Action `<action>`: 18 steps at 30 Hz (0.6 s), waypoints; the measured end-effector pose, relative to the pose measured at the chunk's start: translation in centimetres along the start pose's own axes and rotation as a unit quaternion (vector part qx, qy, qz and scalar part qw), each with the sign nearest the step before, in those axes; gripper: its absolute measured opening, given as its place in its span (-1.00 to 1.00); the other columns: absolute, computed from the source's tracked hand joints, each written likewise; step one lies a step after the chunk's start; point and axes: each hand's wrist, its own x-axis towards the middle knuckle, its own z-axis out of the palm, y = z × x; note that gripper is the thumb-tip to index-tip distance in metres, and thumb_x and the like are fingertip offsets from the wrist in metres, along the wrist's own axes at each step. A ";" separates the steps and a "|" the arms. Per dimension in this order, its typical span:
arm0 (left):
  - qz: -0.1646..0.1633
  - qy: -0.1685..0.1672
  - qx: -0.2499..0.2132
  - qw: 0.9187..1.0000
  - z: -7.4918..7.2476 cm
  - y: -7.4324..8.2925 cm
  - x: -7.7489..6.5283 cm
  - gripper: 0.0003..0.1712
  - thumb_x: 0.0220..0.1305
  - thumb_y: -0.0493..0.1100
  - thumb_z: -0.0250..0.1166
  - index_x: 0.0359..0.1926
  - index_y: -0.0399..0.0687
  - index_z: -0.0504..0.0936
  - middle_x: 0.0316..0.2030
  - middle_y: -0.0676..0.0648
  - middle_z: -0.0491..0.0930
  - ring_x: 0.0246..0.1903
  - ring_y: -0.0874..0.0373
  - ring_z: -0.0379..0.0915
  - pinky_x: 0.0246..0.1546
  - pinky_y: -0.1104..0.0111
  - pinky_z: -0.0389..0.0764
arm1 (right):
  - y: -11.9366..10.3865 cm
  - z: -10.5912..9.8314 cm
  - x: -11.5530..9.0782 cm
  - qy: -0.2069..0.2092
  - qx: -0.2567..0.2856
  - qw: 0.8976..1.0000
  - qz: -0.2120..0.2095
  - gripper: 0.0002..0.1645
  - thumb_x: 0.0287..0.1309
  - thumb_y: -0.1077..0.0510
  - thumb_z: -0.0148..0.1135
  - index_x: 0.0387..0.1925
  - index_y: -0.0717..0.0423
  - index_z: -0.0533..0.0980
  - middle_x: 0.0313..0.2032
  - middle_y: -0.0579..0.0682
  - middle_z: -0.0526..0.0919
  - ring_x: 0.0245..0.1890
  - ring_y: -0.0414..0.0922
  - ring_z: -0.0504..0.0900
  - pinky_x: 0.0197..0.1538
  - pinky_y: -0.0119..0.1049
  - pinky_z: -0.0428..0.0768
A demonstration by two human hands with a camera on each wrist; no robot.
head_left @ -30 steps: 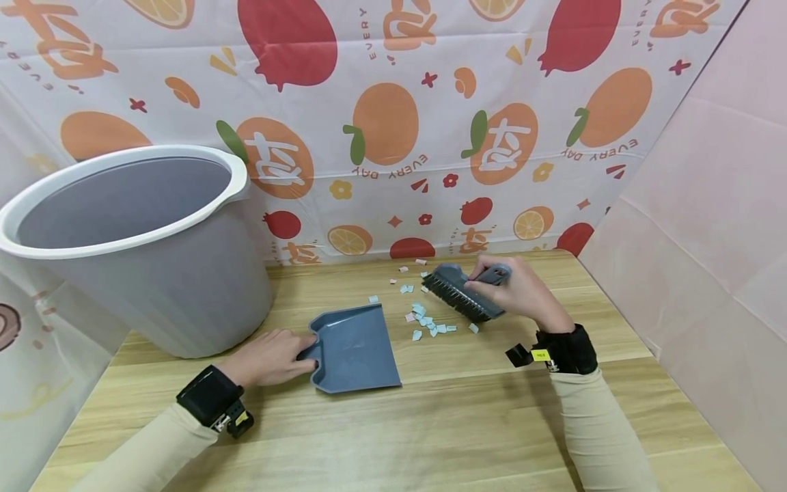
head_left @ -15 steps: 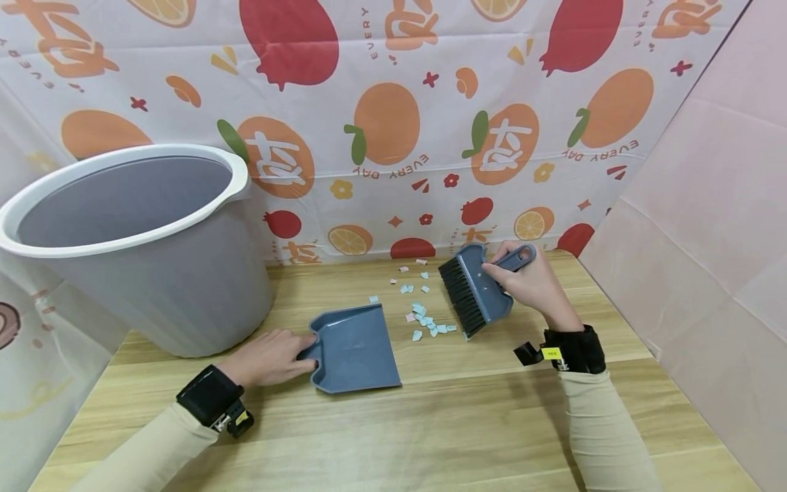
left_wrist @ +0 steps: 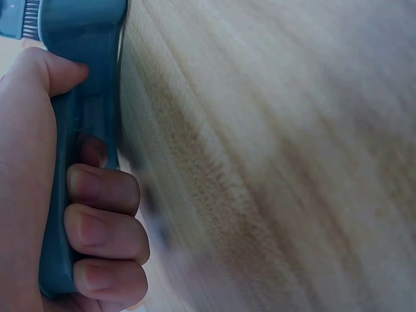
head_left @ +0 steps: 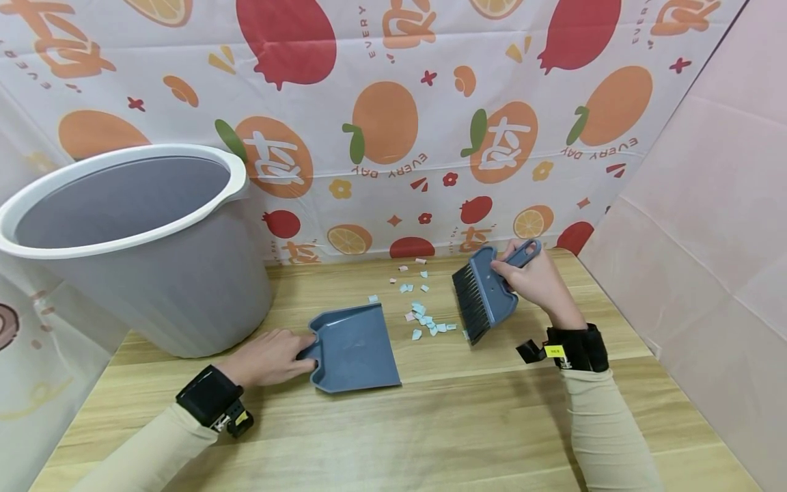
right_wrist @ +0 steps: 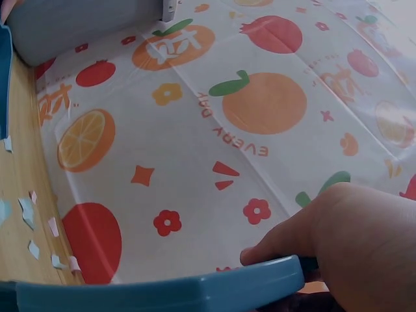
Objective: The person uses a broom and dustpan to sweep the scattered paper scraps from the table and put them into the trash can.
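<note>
My left hand (head_left: 273, 357) grips the handle of a blue-grey dustpan (head_left: 358, 348) lying on the table, its flat lip facing right. In the left wrist view the fingers (left_wrist: 107, 234) curl round that handle, with the thumb along its top. My right hand (head_left: 533, 283) holds a small hand brush (head_left: 494, 290) of the same colour by its handle, its dark bristles angled down and left. Between brush and dustpan lie scattered light blue and pink paper scraps (head_left: 424, 318), most in a loose cluster. One scrap (head_left: 372, 298) sits right by the dustpan's upper corner.
A large grey bin (head_left: 184, 280) with a white rim stands at the left of the wooden table (head_left: 393, 444). A fruit-printed sheet (head_left: 381, 198) hangs along the back, and a pale pink wall (head_left: 695, 260) closes the right side.
My right hand has moved the brush rightward, away from the scraps, and its head has turned so that the bristles face left. The left hand and dustpan have stayed put.
</note>
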 end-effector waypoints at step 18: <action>-0.004 -0.002 0.001 1.000 -0.1 0.0 0.1 -0.81 0.53 0.03 0.28 -0.19 0.05 0.61 -0.51 0.21 0.13 -0.55 0.35 0.16 -0.45 0.44 0.12 | -0.9 1.7 -1.1 -0.075 -0.151 0.983 -0.077 -0.71 0.41 0.29 0.35 -0.40 0.08 0.43 -0.57 -0.17 0.25 -0.56 -0.18 0.23 -0.30 -0.28 0.17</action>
